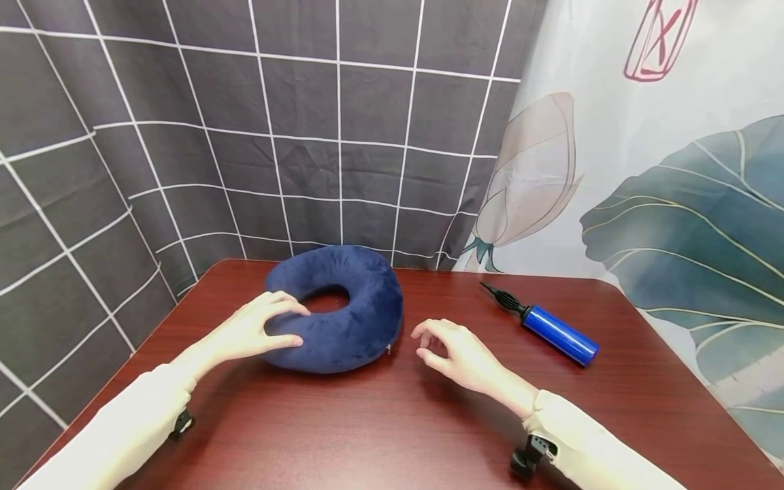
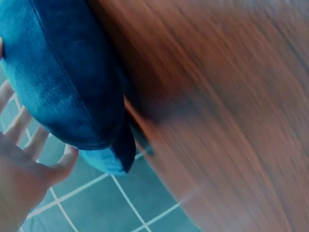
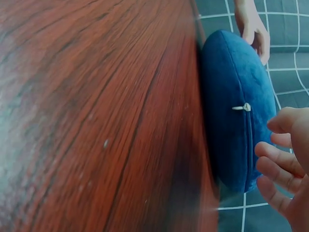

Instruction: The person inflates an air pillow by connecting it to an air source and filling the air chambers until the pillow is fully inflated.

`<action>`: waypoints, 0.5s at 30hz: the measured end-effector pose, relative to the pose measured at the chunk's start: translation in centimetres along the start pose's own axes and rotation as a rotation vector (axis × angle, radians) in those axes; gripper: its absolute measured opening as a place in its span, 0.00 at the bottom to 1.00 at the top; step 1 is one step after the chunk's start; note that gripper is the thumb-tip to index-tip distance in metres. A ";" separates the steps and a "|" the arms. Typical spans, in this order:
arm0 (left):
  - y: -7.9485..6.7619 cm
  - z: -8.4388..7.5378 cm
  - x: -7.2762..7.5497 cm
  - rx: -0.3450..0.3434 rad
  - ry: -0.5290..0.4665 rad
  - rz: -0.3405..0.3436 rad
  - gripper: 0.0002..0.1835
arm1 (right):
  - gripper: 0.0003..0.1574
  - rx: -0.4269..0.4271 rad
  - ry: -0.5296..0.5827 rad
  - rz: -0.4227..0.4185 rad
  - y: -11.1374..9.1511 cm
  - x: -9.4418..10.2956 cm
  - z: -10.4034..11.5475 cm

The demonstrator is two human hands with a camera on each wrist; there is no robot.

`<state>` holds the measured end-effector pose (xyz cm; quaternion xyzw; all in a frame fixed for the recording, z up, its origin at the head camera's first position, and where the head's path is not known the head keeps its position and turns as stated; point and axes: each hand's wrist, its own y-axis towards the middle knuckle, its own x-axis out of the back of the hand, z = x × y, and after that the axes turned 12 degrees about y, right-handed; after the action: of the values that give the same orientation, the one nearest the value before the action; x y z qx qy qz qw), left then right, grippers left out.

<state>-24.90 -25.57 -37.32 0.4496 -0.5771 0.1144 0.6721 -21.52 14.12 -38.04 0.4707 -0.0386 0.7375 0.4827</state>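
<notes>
A navy-blue plush U-shaped neck pillow (image 1: pixel 361 327) lies on the table, its rounded bend to the right. My left hand (image 1: pixel 260 328) is at the pillow's left arm, thumb and fingers spread over its top. In the left wrist view, the left hand (image 2: pixel 29 159) shows beside the rounded end of the pillow (image 2: pixel 72 72). Right of the pillow, my right hand (image 1: pixel 461 355) hovers with loosely bent fingers and holds nothing. A zipper pull (image 3: pixel 241 107) hangs on the pillow's seam, facing the right hand (image 3: pixel 289 159) in the right wrist view.
A blue hand pump (image 1: pixel 560 333) with a black nozzle end lies on the right part of the reddish-brown wooden table (image 1: pixel 367 435). Behind stand a dark grey curtain (image 1: pixel 306 102) with a white grid and a pale floral cloth (image 1: pixel 600 122).
</notes>
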 end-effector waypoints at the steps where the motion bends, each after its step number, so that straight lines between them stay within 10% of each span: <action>1: 0.0 -0.2 -0.1 0.006 -0.004 -0.001 0.22 | 0.13 -0.003 0.003 0.003 -0.1 0.0 -0.1; 15: 1.3 -6.7 -1.5 0.292 0.075 0.030 0.23 | 0.15 -0.030 -0.016 -0.026 -0.3 1.1 -0.8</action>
<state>-21.72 -19.31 -37.50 0.5293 -0.5355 0.2236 0.6190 -21.92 15.41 -37.79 0.4697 -0.0474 0.7268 0.4988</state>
